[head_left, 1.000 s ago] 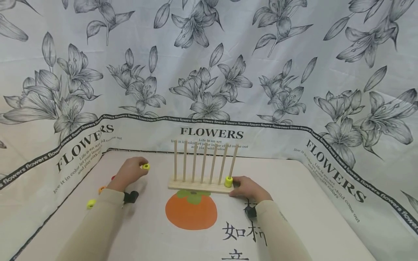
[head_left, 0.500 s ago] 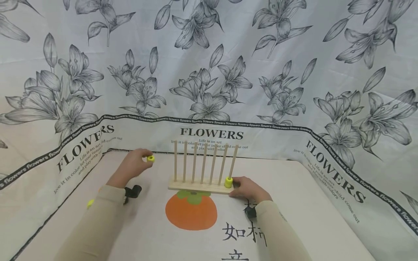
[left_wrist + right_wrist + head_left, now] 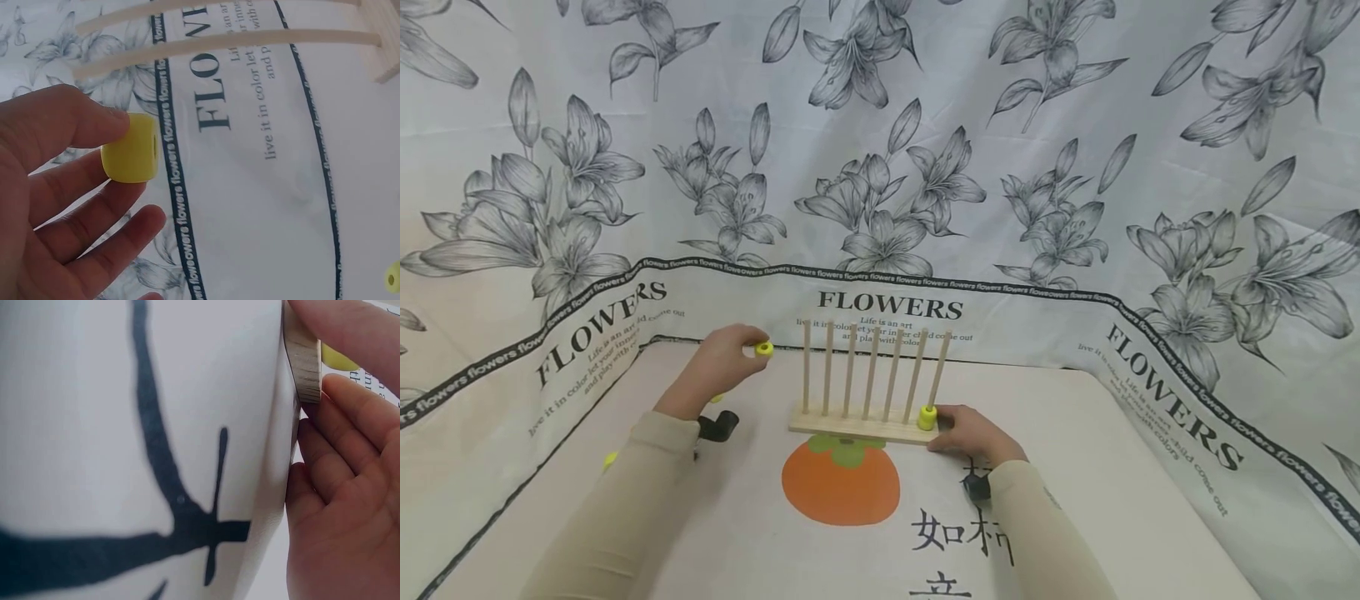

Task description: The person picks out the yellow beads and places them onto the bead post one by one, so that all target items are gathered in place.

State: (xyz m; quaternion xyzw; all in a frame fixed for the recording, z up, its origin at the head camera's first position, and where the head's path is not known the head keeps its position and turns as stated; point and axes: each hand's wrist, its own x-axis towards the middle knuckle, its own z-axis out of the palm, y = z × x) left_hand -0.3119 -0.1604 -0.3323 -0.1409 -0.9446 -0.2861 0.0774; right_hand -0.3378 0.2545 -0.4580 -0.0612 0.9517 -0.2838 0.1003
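My left hand (image 3: 721, 367) pinches a yellow bead (image 3: 763, 349) between thumb and fingers, raised above the table, left of a wooden peg rack (image 3: 865, 427). In the left wrist view the bead (image 3: 131, 150) has its hole facing right, and the other fingers are spread below it. Several upright pegs stand in a row on the rack. Yellow beadwork (image 3: 927, 417) sits at the foot of the rightmost peg; whether it is one bead or two I cannot tell. My right hand (image 3: 973, 433) grips the right end of the rack's base (image 3: 305, 362), thumb and fingers on opposite sides.
One loose yellow bead (image 3: 611, 459) lies at the left, partly behind the left sleeve. Another yellow piece (image 3: 717, 398) shows beside the left wrist. The white table cloth (image 3: 1075, 500) bears a printed orange persimmon (image 3: 841, 483) and black characters. A flower-printed curtain (image 3: 880, 208) stands behind.
My left hand has moved right and upward in view with the yellow bead, closer to the leftmost peg. The right hand and the rack have stayed in place.
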